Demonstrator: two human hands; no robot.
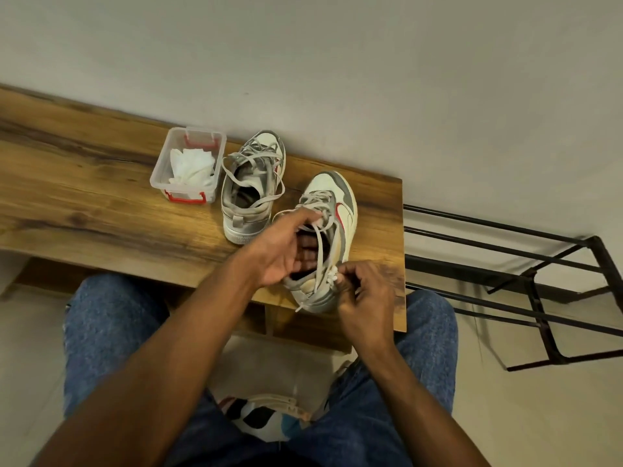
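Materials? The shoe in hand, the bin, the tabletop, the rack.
Shoe: off-white and grey panels, looks like leather or synthetic, scuffed matte. Bin: clear plastic, see-through walls, red clips. Tabletop: wood grain, satin sheen; solid or laminate unclear. Rack: thin black bars, probably painted metal.

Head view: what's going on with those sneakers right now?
A seated person works on the near sneaker at the table's end. The left hand grips it at the opening, fingers inside; the right hand pinches a white bit at its side, lace or wipe, hard to tell. The other sneaker stands untouched beside a clear box of wipes.
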